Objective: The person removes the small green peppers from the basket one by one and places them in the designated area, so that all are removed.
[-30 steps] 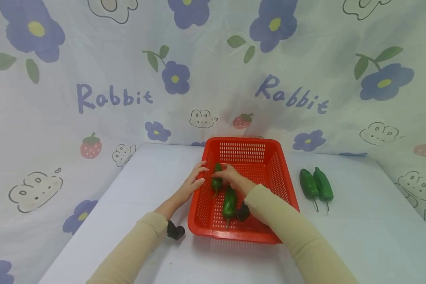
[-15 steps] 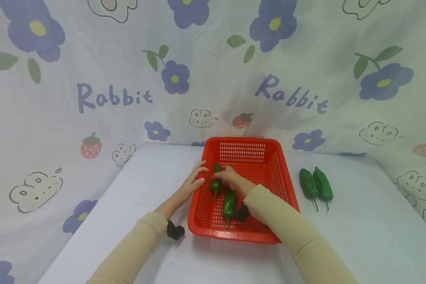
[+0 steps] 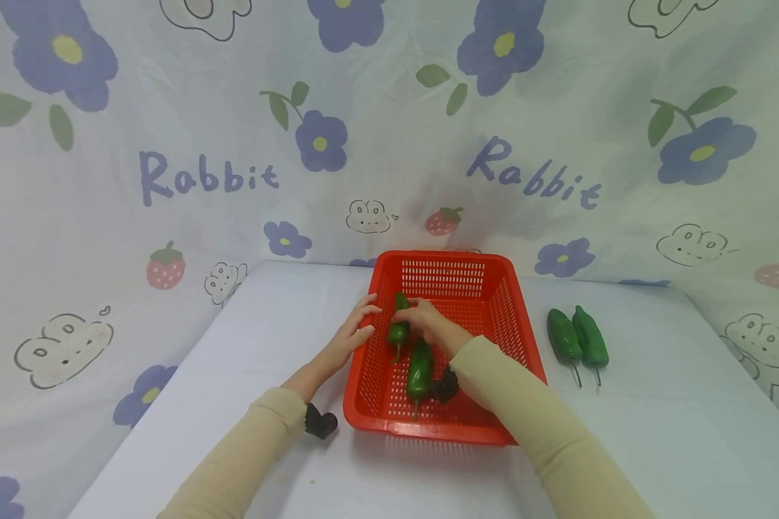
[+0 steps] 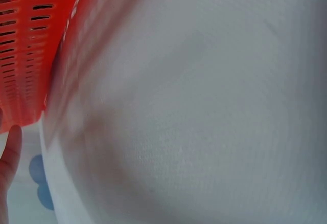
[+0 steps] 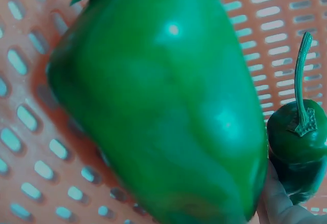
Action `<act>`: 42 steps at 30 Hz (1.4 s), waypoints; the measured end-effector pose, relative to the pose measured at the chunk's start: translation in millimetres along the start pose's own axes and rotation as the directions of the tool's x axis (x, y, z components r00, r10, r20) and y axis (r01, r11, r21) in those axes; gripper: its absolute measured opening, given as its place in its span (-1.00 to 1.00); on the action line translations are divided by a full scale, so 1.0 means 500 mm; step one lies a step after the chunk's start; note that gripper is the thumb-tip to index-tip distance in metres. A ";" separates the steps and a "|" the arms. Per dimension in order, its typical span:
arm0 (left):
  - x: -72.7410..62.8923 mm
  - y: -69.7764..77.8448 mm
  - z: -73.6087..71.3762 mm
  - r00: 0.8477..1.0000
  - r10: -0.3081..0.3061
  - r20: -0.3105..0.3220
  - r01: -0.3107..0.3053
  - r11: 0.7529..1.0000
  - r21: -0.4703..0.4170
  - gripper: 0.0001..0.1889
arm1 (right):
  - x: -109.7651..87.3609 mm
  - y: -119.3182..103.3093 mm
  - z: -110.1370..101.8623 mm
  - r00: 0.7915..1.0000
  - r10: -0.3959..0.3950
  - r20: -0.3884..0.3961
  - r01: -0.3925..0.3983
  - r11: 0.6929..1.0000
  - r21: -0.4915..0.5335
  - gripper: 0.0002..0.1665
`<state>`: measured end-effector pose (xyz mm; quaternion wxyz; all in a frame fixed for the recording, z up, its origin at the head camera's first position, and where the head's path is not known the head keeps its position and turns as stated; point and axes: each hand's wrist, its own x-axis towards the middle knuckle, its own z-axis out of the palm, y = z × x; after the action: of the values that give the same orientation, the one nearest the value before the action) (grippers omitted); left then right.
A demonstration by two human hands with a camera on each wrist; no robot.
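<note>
Inside the red plastic basket (image 3: 402, 430), my right hand (image 3: 425, 319) holds a long green pepper (image 3: 398, 334) near the left wall, its stem towards me. That stemmed pepper (image 5: 298, 132) shows at the right edge of the right wrist view, beside my fingers (image 5: 276, 201). A second green pepper (image 3: 419, 371) lies on the basket floor just nearer to me and fills the middle of the right wrist view. My left hand (image 3: 350, 335) rests along the basket's left rim with fingers extended. In the left wrist view one finger (image 4: 11, 152) shows against the basket's outer wall (image 4: 30, 55).
Two more green peppers (image 3: 563, 337) lie side by side on the white table (image 3: 662, 404) right of the basket. Behind the table hangs a printed cloth (image 3: 389, 130). Dark wrist cameras (image 3: 321, 422) sit under both sleeves.
The pepper in my right hand has shifted slightly right and away from me, along with the hand. My left hand has stayed at the rim.
</note>
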<state>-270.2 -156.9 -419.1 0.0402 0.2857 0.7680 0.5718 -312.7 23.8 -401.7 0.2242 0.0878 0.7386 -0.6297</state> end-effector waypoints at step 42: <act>0.003 -0.020 0.004 1.000 -0.014 -0.013 0.014 1.000 -0.026 -0.58 | -0.086 -0.044 -0.116 0.981 -0.166 0.104 0.135 0.958 0.254 -0.19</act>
<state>-274.4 -156.4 -428.3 0.0429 0.2760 0.7629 0.5831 -296.4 82.2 -356.8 0.2086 0.0187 0.6442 -0.7356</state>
